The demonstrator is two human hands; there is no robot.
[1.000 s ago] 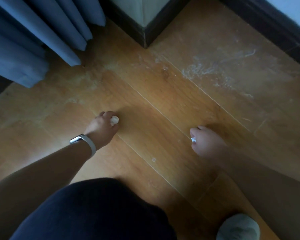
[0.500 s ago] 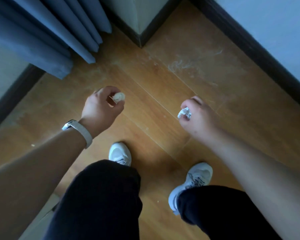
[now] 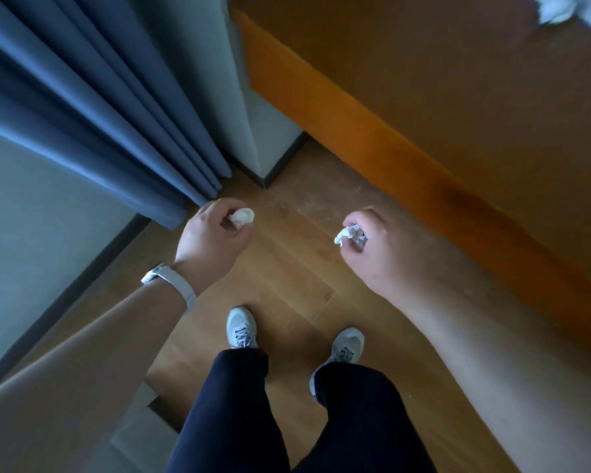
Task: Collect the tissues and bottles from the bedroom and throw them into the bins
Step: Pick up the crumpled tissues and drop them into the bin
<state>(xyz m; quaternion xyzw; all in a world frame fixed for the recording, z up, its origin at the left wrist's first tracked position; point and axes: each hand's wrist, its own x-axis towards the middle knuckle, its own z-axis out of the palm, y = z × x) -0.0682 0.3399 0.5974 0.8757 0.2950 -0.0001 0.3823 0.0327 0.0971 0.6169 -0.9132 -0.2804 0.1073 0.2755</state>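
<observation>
From the head camera I saw my left hand (image 3: 209, 241) pinched around a crumpled tissue (image 3: 242, 216) at its fingertips; my right hand (image 3: 377, 249) clutched another tissue wad (image 3: 348, 233) against its thumb side, above the wooden floor (image 3: 287, 268).

no readable text, no labels, no brands, no numbers, no signs, watch (image 3: 170, 280) face turned away, shoes (image 3: 242, 327) show no legible logo

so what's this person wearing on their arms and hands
Both forearms are bare, with no sleeves or gloves in view. The left hand has a pale band with a shiny metal clasp, likely a watch, at its wrist. The right hand and its wrist carry nothing.
</observation>
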